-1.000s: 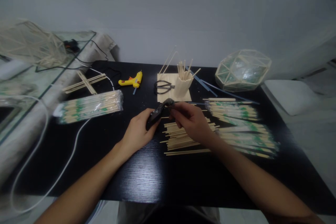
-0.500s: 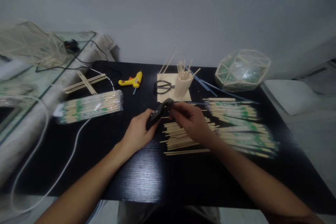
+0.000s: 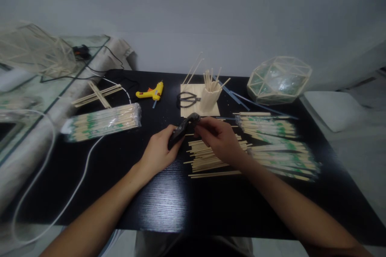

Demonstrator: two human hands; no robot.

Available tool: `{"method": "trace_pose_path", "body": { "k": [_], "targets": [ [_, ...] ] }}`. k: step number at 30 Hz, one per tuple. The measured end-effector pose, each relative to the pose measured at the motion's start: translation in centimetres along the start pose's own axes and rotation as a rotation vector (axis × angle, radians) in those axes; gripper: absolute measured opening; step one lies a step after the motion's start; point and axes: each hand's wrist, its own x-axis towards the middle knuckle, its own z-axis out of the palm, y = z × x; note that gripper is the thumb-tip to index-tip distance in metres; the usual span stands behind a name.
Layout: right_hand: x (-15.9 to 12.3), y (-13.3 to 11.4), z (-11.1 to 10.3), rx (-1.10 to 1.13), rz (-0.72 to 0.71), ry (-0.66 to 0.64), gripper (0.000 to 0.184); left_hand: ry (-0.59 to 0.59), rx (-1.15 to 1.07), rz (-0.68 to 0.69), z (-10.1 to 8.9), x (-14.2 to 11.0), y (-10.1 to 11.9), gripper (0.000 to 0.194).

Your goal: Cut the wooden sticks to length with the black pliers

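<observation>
My left hand (image 3: 159, 146) is wrapped round a black, curved, handled tool (image 3: 182, 129); pale specks mark its surface, and its exact kind is unclear. The tool's bent end points up and right, toward my right hand (image 3: 218, 138). Right beside that end, the fingers of my right hand are pinched together, and what they hold is hidden. Beneath the right hand lies a loose pile of thin wooden sticks (image 3: 208, 164). Just beyond the hands, black-handled scissors (image 3: 187, 99) rest on a square wooden board (image 3: 188, 88), beside a stick-built cup (image 3: 209, 100) full of upright sticks.
A yellow glue gun (image 3: 152, 91) lies at the back left, behind a wrapped chopstick pack (image 3: 104, 122). More green-printed packs (image 3: 283, 158) lie at right, below a faceted stick frame (image 3: 279, 80). A white cable (image 3: 86, 164) loops across the left side of the black table (image 3: 241, 213).
</observation>
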Motion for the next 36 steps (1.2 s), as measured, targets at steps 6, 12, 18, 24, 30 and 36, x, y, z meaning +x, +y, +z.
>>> {"method": "trace_pose_path", "body": {
  "k": [6, 12, 18, 24, 30, 36],
  "targets": [
    [0.05, -0.04, 0.08, 0.006, -0.002, 0.007, 0.008, -0.011, 0.004, -0.013, 0.01, 0.07, 0.00, 0.016],
    [0.12, -0.18, 0.01, -0.060, -0.030, 0.021, 0.008, -0.018, -0.007, -0.023, 0.25, 0.00, -0.09, 0.014],
    [0.01, -0.01, 0.08, -0.093, -0.018, 0.044, 0.009, -0.043, -0.006, -0.051, 0.38, -0.11, -0.03, 0.014],
    [0.00, -0.25, 0.08, -0.095, -0.034, 0.049, 0.010, -0.043, 0.034, -0.058, 0.11, -0.18, 0.31, 0.014],
    [-0.15, -0.18, 0.05, -0.112, -0.042, 0.035, 0.011, -0.004, 0.045, -0.021, 0.38, -0.11, 0.07, 0.011],
    [-0.22, -0.09, 0.10, -0.172, -0.071, 0.027, 0.012, 0.023, 0.042, 0.019, 0.63, -0.10, -0.48, 0.009]
  ]
}}
